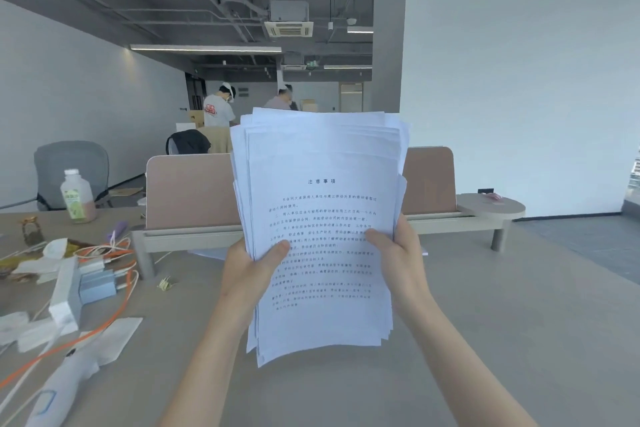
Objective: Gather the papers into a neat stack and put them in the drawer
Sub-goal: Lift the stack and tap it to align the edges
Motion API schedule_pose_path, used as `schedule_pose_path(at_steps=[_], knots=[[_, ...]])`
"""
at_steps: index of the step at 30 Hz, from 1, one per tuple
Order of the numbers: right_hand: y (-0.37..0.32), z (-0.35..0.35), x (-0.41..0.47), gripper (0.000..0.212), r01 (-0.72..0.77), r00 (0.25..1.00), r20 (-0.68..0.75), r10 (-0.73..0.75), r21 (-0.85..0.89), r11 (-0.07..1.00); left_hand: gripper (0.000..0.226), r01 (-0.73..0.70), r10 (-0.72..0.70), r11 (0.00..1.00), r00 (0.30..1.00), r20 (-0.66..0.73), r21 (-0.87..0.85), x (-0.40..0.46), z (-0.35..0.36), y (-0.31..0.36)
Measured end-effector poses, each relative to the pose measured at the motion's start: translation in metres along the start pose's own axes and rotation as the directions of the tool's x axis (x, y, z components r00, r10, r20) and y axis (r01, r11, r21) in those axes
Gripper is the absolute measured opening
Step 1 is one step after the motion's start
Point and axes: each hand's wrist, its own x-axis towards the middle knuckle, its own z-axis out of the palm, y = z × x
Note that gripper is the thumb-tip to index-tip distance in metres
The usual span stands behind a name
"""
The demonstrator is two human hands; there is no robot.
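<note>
The papers (320,236) are upright above the table (485,305), their edges fanned unevenly; left hand (247,270) and right hand (398,253) each close their grip on a side. Loose outer sheets could slip; no drawer shows

Two bare forearms rise from the lower edge of the view, with no sleeves, watch, bracelet or rings showing. The left hand (251,265) and right hand (398,253) are ungloved, with short, unpainted thumbnails.
</note>
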Motion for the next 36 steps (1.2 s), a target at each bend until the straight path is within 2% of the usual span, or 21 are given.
schedule_pose_path(at_steps=[3,11,18,21,25,30,36], knots=[[0.009,0.000,0.002,0.036,-0.041,0.999,-0.007,0.041,0.023,0.999,0.020,0.013,-0.014,1.000,1.000,-0.010,-0.004,0.001,-0.002,-0.008],[0.019,-0.003,0.013,0.024,-0.031,0.999,0.020,0.030,0.067,0.997,0.010,0.099,-0.102,0.986,0.995,-0.016,-0.131,0.001,0.006,-0.023],[0.021,-0.007,0.019,0.030,-0.021,0.999,0.032,0.020,0.038,0.999,0.020,0.145,-0.148,0.970,0.989,0.002,-0.197,0.005,0.004,-0.032],[0.019,-0.010,0.019,0.029,-0.015,0.999,0.038,0.014,0.026,1.000,0.032,0.161,-0.163,0.953,0.987,0.013,-0.255,0.003,0.004,-0.037],[0.017,-0.012,0.019,0.026,-0.017,0.999,0.042,0.016,0.025,1.000,0.017,0.208,-0.193,0.935,0.978,0.080,-0.286,-0.005,0.008,-0.046],[0.017,-0.015,0.021,0.026,-0.006,0.997,0.072,0.007,-0.019,1.000,0.034,0.219,-0.196,0.933,0.975,0.107,-0.286,-0.007,0.008,-0.051],[0.010,-0.020,0.022,0.032,0.047,0.998,0.052,-0.047,-0.011,0.999,0.017,0.172,-0.152,0.953,0.983,0.099,-0.250,-0.004,0.006,-0.047]])
